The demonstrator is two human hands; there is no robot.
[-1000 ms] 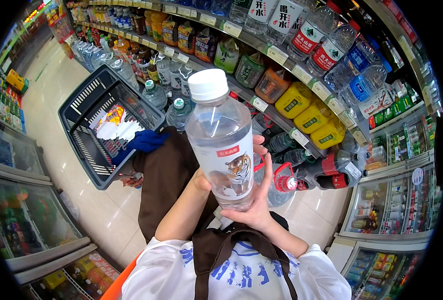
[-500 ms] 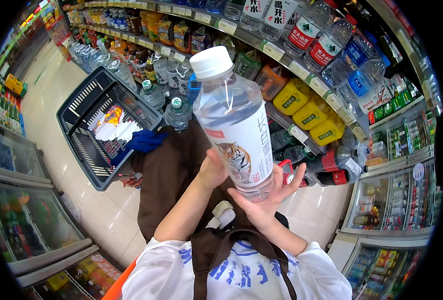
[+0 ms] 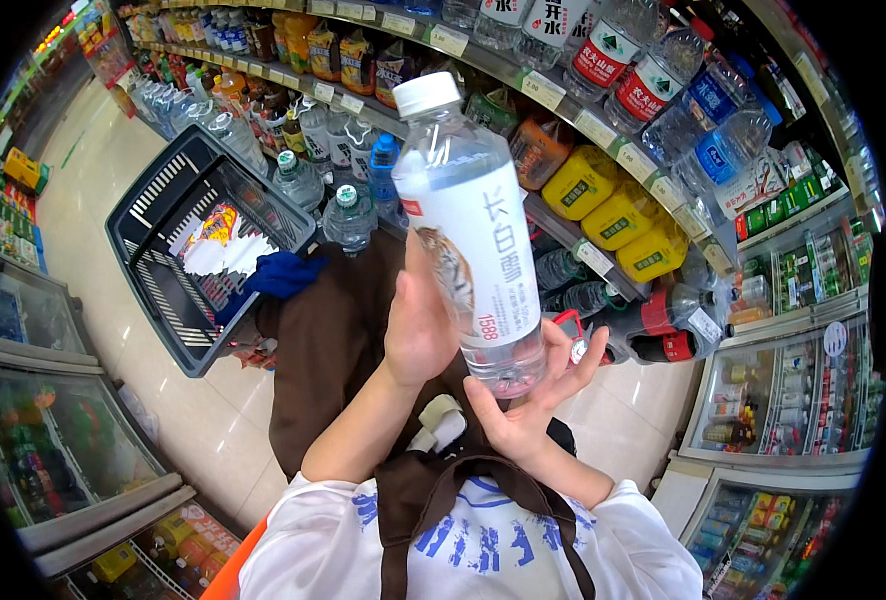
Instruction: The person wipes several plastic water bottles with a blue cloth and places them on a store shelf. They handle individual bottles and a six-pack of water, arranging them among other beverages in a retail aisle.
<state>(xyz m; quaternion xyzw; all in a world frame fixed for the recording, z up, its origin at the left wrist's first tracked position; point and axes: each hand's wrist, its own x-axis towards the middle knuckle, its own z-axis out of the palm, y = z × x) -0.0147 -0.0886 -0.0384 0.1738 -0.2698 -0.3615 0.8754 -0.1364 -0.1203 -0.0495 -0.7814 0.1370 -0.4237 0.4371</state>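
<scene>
A clear water bottle with a white cap and a white label with a tiger picture is held in front of me, cap end up and tilted slightly left. My left hand is against its left side, thumb upright and the other fingers hidden behind the bottle. Around the bottle's base, my right hand is closed, with thumb and fingers on either side and some fingers stretched outward. Just beyond my lap, large water bottles stand on the floor by the shelf.
A dark grey shopping basket sits on the floor at my left, with a blue cloth at its near side. Shelves of drinks curve ahead and right. Yellow packs fill a lower shelf. Glass-fronted coolers stand at both sides.
The bottle has turned, so its tiger picture is further left and more label text shows. It looks slightly smaller. My left hand has shifted up along its side; my right hand stays at the base.
</scene>
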